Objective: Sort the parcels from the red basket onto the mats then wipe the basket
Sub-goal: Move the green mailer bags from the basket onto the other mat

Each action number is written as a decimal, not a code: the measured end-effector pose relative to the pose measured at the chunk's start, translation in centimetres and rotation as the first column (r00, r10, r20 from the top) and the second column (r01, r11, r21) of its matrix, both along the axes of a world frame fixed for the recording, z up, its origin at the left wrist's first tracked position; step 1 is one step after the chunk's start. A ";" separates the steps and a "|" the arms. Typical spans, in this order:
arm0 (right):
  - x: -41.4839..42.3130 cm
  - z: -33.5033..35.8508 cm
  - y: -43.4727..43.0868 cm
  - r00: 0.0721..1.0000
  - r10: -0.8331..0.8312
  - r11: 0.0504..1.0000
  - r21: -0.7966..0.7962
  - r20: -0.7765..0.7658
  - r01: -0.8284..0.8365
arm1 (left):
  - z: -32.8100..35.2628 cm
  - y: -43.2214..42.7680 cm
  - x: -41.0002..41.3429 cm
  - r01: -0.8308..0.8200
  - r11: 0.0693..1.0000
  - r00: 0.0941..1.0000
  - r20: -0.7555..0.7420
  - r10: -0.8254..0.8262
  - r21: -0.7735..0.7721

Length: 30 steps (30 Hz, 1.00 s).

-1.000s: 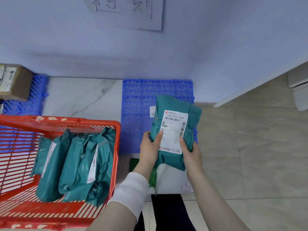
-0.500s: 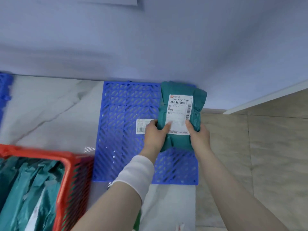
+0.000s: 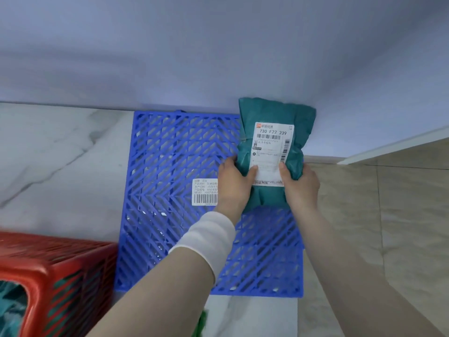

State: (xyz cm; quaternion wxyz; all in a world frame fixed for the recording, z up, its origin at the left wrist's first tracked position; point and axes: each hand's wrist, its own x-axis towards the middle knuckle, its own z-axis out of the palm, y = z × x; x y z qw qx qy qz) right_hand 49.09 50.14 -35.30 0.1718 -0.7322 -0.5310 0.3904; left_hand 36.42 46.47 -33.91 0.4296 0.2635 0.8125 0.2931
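The parcel [image 3: 274,152] is way further out than a second ago. It was being held up close, and now it's getting set down at the upper right corner of the blue mat [image 3: 170,166], right of centre in the frame, top end up by the wall. Can't tell if it's fully down yet. The view is swinging right too, so the red basket [image 3: 60,276] is getting squeezed into the lower left corner. The left hand [image 3: 233,181] and right hand [image 3: 300,184] are both gripping the bottom end, fingers curling round the edges, thumbs pressing on the white label [image 3: 272,147]. They're keeping the label facing up, probably for reading. I'm guessing the corner spot is leaving room for the other parcels [image 3: 12,305] still sitting in the basket.
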 end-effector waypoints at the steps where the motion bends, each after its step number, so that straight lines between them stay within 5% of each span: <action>1: 0.2 0.6 -0.3 1.000 -0.014 1.000 0.003 0.020 0.014 | 0.8 -0.3 -0.1 -0.010 1.000 1.000 0.007 0.010 -0.006; 5: 0.4 5.1 -3.0 0.990 -0.006 1.000 0.003 0.140 0.005 | 5.2 -2.6 -0.3 -0.045 0.998 0.998 -0.035 0.044 -0.032; 9: -0.2 10.7 -7.4 0.965 0.136 0.976 0.137 0.223 -0.169 | 10.9 -7.0 -0.3 0.110 0.994 0.972 -0.209 -0.107 0.006; 18: -4.6 20.8 -17.7 0.794 0.438 0.782 0.256 0.421 -0.567 | 21.0 -19.9 -4.4 0.412 0.910 0.707 -0.613 -0.352 -0.046; 23: -9.3 25.0 -24.6 0.757 0.461 0.716 0.310 0.463 -0.625 | 25.2 -26.8 -9.4 0.402 0.913 0.651 -0.678 -0.340 -0.071; 30: -17.9 27.9 -34.9 0.776 0.461 0.740 0.296 0.431 -0.604 | 27.5 -37.7 -18.1 0.376 0.924 0.608 -0.732 -0.307 -0.075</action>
